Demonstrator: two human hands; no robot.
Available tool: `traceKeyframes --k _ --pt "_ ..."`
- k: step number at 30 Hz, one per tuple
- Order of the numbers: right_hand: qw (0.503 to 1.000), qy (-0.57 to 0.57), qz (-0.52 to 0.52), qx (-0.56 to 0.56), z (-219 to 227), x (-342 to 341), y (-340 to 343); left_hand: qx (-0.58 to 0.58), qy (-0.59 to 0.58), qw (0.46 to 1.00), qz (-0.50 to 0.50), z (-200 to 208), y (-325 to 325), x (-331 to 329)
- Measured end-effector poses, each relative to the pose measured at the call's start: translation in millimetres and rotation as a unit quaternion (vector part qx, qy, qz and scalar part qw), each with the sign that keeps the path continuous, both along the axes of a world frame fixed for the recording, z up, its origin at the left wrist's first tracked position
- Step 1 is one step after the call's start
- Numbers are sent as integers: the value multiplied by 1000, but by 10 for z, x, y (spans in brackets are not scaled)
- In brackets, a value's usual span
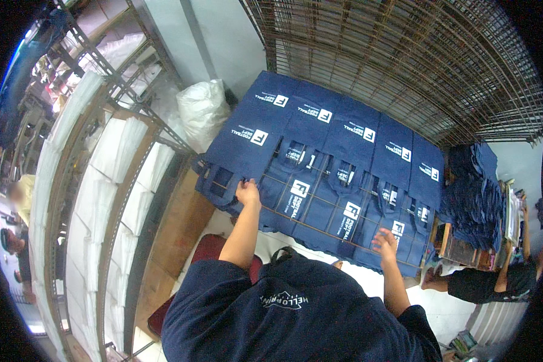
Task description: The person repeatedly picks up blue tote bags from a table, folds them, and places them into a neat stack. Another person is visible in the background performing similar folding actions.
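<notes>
Navy fabric bags (320, 130) with white prints lie in overlapping rows in front of me, some with handle openings showing. A thin rusty wire rack (344, 239) runs among them, its bars crossing the nearer row. At the near left, my left hand (247, 192) has its fingers curled around the rack's edge beside the bags. My right hand (386, 242) is over the near right bags, fingers apart and holding nothing.
Several wire racks (404, 54) are stacked above the bags' far side. Metal shelving at left holds white stacks (117, 151); a white sack (202, 108) stands behind. Dark fabric piles (473, 199) rise at right, near another person (489, 283). More people appear far left.
</notes>
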State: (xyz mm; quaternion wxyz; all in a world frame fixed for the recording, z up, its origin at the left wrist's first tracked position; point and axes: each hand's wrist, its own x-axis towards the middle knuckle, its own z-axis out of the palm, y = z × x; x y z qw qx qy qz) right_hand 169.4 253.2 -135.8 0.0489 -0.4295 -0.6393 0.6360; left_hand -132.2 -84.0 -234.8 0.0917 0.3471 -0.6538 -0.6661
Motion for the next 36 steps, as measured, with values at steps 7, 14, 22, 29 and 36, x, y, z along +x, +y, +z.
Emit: traceKeyframes --k 7,14,22,29,36 --pt "1000 2 -16 -9 -141 159 15 -50 109 986 -112 205 57 932" --pt "1000 -20 -5 6 -138 181 10 -115 83 962 -235 260 -76 1405" --pt "999 -30 -16 14 -130 154 20 -182 64 924 -329 315 -243 1645" --pt "973 22 -135 184 -652 690 420 -319 80 859 -392 -261 -644 1857" --pt "858 -174 -202 439 -797 1399 722 -260 -172 814 -490 -1111 -1447 2187"
